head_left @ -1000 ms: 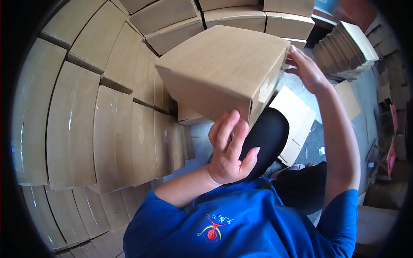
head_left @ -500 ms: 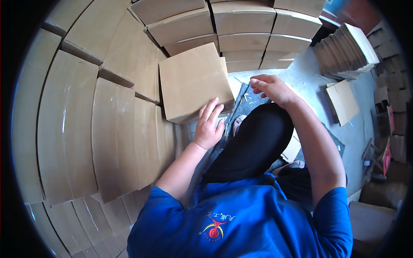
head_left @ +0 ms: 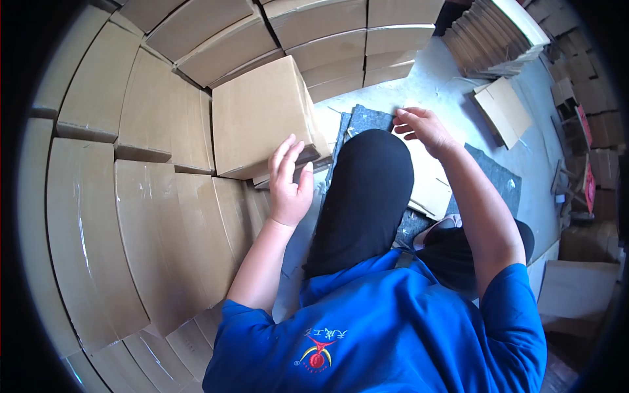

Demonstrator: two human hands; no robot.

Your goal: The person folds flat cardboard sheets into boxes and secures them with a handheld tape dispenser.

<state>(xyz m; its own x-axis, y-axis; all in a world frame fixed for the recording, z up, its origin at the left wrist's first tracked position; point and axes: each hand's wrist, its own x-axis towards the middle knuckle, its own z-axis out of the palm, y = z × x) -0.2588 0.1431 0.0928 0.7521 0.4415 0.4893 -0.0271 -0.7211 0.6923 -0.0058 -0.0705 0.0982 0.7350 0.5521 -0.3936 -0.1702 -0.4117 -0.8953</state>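
A closed cardboard box [head_left: 259, 118] sits at the upper left of centre, against the stacked boxes. My left hand [head_left: 289, 187] is at the box's near right corner, fingers apart and pointing up, holding nothing; whether the fingertips touch the box I cannot tell. To the right, beyond my bent knee, my right hand [head_left: 422, 130] is raised with its fingers curved and apart and nothing in them. Below it a flat piece of cardboard [head_left: 430, 180] lies on a dark mat [head_left: 488, 177], partly hidden by my knee and forearm.
Stacked cartons [head_left: 95, 229] form a wall on the left, and more cartons [head_left: 321, 56] stand at the back. A bundle of flattened cardboard [head_left: 488, 40] is at the upper right, with a folded piece [head_left: 503, 111] on the floor before it. Clutter lines the right edge.
The view has turned, shifting the boxes left. My left hand has come away from the box's top edge. More of the flat cardboard beside my knee shows.
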